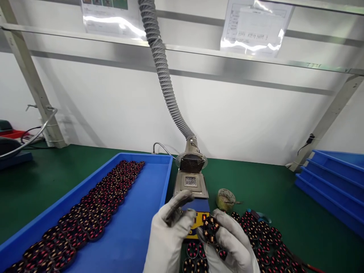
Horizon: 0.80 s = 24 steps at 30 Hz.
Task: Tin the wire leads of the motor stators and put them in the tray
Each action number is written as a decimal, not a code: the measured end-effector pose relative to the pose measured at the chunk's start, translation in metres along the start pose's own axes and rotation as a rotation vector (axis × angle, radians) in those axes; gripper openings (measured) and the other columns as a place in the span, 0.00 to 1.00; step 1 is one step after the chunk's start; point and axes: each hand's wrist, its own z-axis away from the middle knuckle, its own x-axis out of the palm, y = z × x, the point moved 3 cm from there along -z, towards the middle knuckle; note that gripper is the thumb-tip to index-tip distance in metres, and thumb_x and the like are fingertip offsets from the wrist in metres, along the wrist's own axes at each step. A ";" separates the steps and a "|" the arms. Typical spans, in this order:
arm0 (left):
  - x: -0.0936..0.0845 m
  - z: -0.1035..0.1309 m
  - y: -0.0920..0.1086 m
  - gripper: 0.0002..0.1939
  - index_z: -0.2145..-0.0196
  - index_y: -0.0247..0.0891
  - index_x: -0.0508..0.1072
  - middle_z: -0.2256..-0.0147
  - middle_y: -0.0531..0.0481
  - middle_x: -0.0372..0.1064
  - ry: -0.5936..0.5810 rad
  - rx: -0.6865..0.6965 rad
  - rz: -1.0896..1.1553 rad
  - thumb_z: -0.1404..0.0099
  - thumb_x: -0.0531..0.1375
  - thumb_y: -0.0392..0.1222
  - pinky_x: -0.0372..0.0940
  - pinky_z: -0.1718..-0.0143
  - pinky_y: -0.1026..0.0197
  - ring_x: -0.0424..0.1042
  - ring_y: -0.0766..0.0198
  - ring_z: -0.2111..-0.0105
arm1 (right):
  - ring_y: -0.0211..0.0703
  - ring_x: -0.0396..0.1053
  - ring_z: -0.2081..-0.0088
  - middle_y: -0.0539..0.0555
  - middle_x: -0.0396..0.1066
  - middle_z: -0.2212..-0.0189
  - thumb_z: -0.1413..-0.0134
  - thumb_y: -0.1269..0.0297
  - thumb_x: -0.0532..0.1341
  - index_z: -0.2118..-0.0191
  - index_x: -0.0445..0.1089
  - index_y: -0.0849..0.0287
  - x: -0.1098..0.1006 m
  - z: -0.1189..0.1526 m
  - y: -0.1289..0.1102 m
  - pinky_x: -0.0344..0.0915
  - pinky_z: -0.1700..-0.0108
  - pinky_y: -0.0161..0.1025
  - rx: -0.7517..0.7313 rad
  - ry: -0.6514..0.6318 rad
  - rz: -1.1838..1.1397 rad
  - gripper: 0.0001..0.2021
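Observation:
My right hand [234,239], in a white glove with grey finger coatings, is closed on a small wound stator [211,227]. This is a round black part with copper-coloured spots around it, tilted toward me, and a thin wire seems to hang below it. To its left, my left hand [172,227], gloved the same way, is raised with thumb and index finger apart and nothing visible between them. Behind both hands stands a solder pot [191,182] with a square silvery surface and a blue and yellow front. More stators [196,258] lie below and between my hands.
A blue tray [142,212] at left holds rows of similar parts. Many more parts [261,239] are heaped at right, near a small cup [224,199] with a stick in it. Stacked blue trays [332,185] stand far right. An exhaust hose [162,64] hangs above the pot.

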 end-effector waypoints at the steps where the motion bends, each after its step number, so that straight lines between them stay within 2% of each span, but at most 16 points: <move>1: 0.002 0.000 0.003 0.17 0.64 0.42 0.76 0.63 0.49 0.75 -0.083 -0.042 -0.054 0.54 0.69 0.42 0.66 0.62 0.69 0.72 0.61 0.63 | 0.49 0.70 0.58 0.56 0.69 0.55 0.57 0.80 0.62 0.55 0.67 0.60 0.001 0.000 0.000 0.72 0.61 0.46 -0.013 0.015 0.006 0.20; 3: 0.008 0.001 0.007 0.17 0.62 0.37 0.76 0.63 0.46 0.75 -0.212 -0.149 -0.110 0.53 0.68 0.39 0.66 0.62 0.67 0.72 0.59 0.63 | 0.48 0.70 0.58 0.55 0.69 0.56 0.54 0.77 0.61 0.55 0.67 0.58 0.003 -0.001 -0.002 0.72 0.61 0.46 -0.025 0.032 0.009 0.18; 4: 0.010 0.001 0.008 0.16 0.63 0.36 0.75 0.65 0.46 0.75 -0.234 -0.189 -0.109 0.52 0.67 0.38 0.66 0.63 0.66 0.72 0.59 0.64 | 0.47 0.70 0.58 0.55 0.69 0.56 0.52 0.76 0.60 0.55 0.67 0.57 0.004 -0.001 -0.002 0.72 0.60 0.45 -0.022 0.029 0.010 0.17; 9: 0.013 0.000 0.007 0.11 0.67 0.36 0.75 0.71 0.50 0.74 -0.200 -0.198 -0.107 0.52 0.67 0.35 0.65 0.68 0.68 0.71 0.64 0.71 | 0.47 0.68 0.56 0.53 0.68 0.56 0.54 0.78 0.59 0.52 0.65 0.55 0.002 0.000 -0.006 0.69 0.56 0.47 0.021 -0.071 -0.005 0.21; 12: 0.009 -0.001 0.011 0.11 0.64 0.37 0.75 0.67 0.49 0.74 -0.149 -0.118 -0.071 0.46 0.65 0.42 0.65 0.63 0.67 0.71 0.63 0.66 | 0.49 0.67 0.55 0.54 0.66 0.54 0.57 0.81 0.59 0.51 0.63 0.54 0.000 0.002 -0.005 0.69 0.56 0.49 0.064 -0.158 -0.029 0.25; 15: 0.009 0.001 0.013 0.11 0.63 0.40 0.75 0.65 0.50 0.74 -0.238 -0.154 -0.112 0.45 0.64 0.42 0.65 0.61 0.66 0.71 0.62 0.64 | 0.49 0.68 0.55 0.54 0.66 0.54 0.57 0.81 0.60 0.52 0.64 0.54 -0.002 0.004 -0.003 0.70 0.56 0.49 0.084 -0.126 -0.023 0.25; 18: 0.012 0.003 0.007 0.08 0.69 0.37 0.76 0.70 0.50 0.74 -0.312 -0.249 -0.107 0.49 0.66 0.39 0.65 0.65 0.67 0.71 0.63 0.68 | 0.49 0.68 0.55 0.54 0.67 0.55 0.58 0.80 0.61 0.52 0.64 0.55 -0.001 0.004 -0.002 0.70 0.56 0.48 0.051 -0.122 0.003 0.24; 21: 0.009 -0.001 0.004 0.06 0.73 0.34 0.75 0.73 0.51 0.73 -0.260 -0.224 -0.096 0.48 0.65 0.40 0.64 0.67 0.67 0.70 0.65 0.71 | 0.49 0.68 0.55 0.55 0.67 0.55 0.58 0.80 0.61 0.52 0.64 0.55 -0.001 0.002 -0.002 0.70 0.56 0.48 0.024 -0.184 0.014 0.24; 24: -0.004 -0.007 0.012 0.09 0.69 0.36 0.75 0.71 0.51 0.74 -0.073 -0.094 -0.180 0.48 0.65 0.42 0.64 0.64 0.67 0.70 0.64 0.68 | 0.49 0.69 0.57 0.56 0.68 0.56 0.58 0.79 0.62 0.53 0.64 0.54 -0.002 0.002 -0.002 0.71 0.58 0.49 0.085 -0.228 0.030 0.24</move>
